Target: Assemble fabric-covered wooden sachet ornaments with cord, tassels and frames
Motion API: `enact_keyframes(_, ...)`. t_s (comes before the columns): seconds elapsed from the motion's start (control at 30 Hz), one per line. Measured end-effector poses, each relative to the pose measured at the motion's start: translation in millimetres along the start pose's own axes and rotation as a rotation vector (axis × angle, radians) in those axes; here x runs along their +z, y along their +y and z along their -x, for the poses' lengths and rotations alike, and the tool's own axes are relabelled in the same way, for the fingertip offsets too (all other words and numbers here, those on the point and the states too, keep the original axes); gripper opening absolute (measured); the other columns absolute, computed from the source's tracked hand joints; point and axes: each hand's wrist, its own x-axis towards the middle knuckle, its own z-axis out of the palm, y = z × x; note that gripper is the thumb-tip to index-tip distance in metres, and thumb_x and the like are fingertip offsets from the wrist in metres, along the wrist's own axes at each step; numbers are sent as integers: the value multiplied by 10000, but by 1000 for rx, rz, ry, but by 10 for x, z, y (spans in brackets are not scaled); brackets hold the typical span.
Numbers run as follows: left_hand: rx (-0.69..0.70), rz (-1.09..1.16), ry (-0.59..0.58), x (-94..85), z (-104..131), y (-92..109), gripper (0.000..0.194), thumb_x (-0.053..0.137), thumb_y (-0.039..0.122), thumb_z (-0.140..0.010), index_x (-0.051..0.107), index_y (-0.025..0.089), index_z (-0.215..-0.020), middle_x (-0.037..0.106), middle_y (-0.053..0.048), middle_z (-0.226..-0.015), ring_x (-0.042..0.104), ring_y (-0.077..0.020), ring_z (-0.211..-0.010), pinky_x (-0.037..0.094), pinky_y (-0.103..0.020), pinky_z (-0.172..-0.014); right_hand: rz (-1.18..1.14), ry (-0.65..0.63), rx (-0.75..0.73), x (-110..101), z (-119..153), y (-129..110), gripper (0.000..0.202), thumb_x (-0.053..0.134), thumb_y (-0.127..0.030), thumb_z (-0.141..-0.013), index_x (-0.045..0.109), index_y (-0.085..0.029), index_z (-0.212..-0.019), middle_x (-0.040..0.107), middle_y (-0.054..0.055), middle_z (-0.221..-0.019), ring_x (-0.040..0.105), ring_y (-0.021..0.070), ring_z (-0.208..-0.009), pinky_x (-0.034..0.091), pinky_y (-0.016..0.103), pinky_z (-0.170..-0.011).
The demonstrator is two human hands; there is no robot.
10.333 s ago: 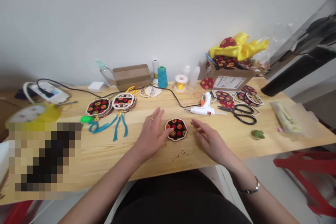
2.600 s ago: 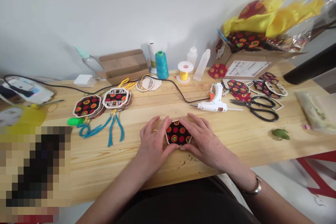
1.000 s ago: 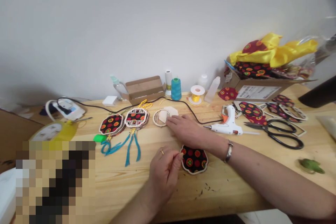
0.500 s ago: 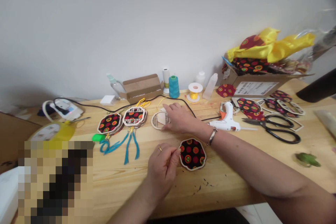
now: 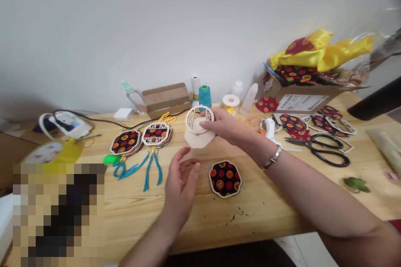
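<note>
My right hand (image 5: 217,124) grips a round wooden lattice frame (image 5: 189,120) together with a plain pale scalloped panel (image 5: 198,138), lifted above the table. My left hand (image 5: 182,175) is open, palm turned up and fingers apart, with nothing in it. Just right of it, a scalloped panel (image 5: 225,179) with dark floral fabric and a pale rim lies flat on the wood. Two stacks lie at the left: a fabric-faced stack (image 5: 126,142) and a lattice-topped stack (image 5: 157,134) with yellow cord and teal tassels (image 5: 153,169).
Behind stand a small cardboard box (image 5: 167,102), teal thread (image 5: 205,96) and a yellow spool (image 5: 231,102). At right are a glue gun (image 5: 270,127), black scissors (image 5: 328,148), fabric pieces (image 5: 293,123) and a large carton (image 5: 302,102). A power strip (image 5: 78,125) sits far left.
My right hand has raised the round frame and pale panel off the table. My left hand has let go of the floral panel's edge and opened. The view has shifted slightly.
</note>
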Motion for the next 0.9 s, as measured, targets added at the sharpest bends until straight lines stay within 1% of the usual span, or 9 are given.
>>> enact_keyframes(0.07,-147,281,-86,8,-21,15,401,565,375,-837,494,214,-1198,600,-101,-1139,631,-199,-872,518,-310,-677,-250,-91,79,-35,208,-16,255,557,-210,-790,534,-147,-1036,623,37,-774,560,128,-622,423,225,-494)
enact_keyframes(0.2,-350,494,-269,17,-45,43,311,631,350,-792,632,126,-1008,685,-92,-844,623,-170,-654,517,-279,-541,-275,-77,157,-22,532,86,300,636,-207,-728,555,-163,-1013,584,-6,-701,514,99,-575,384,201,-462)
enact_keyframes(0.33,-341,421,-218,20,-49,27,279,672,260,-767,660,128,-1013,703,-82,-869,623,-150,-676,514,-239,-548,-364,134,114,-123,633,187,139,578,-294,-783,570,-155,-799,608,16,-692,550,114,-605,445,254,-556)
enact_keyframes(0.47,-331,444,-172,39,-46,18,276,655,268,-782,666,151,-1033,709,-78,-923,647,-173,-760,535,-273,-632,-348,275,-38,-260,725,188,294,474,-392,-862,549,-168,-687,593,17,-685,536,116,-636,439,272,-632)
enact_keyframes(0.6,-336,534,-238,49,-28,20,297,578,355,-831,673,158,-1033,694,-104,-1020,646,-235,-877,540,-352,-719,-133,23,-168,-112,871,169,165,541,-278,-829,603,-162,-729,601,63,-1027,558,145,-877,445,272,-753)
enact_keyframes(0.7,-312,543,-307,21,-18,-7,305,558,384,-839,683,182,-1031,682,-95,-1076,612,-265,-994,517,-364,-799,20,-92,-200,-13,946,175,129,539,-230,-833,627,-163,-767,616,32,-841,554,132,-760,444,264,-706)
enact_keyframes(0.8,-273,556,-366,-15,-30,-28,317,546,397,-844,677,168,-1019,697,-111,-1027,629,-265,-949,510,-379,-799,104,46,-183,-218,1002,211,168,535,-261,-835,618,-160,-729,601,15,-724,536,131,-677,434,261,-642)
enact_keyframes(0.87,-266,552,-386,-27,-41,-14,318,532,394,-852,670,146,-997,706,-131,-975,645,-267,-900,511,-386,-771,146,202,-152,-538,1060,251,211,546,-313,-820,615,-161,-691,608,16,-698,540,141,-664,431,270,-629)
enact_keyframes(0.9,-266,538,-383,-29,-43,2,315,531,388,-853,667,138,-988,708,-138,-956,650,-267,-881,510,-381,-752,169,344,-101,-730,1100,275,225,557,-351,-809,627,-163,-707,613,17,-688,541,147,-650,428,275,-614)
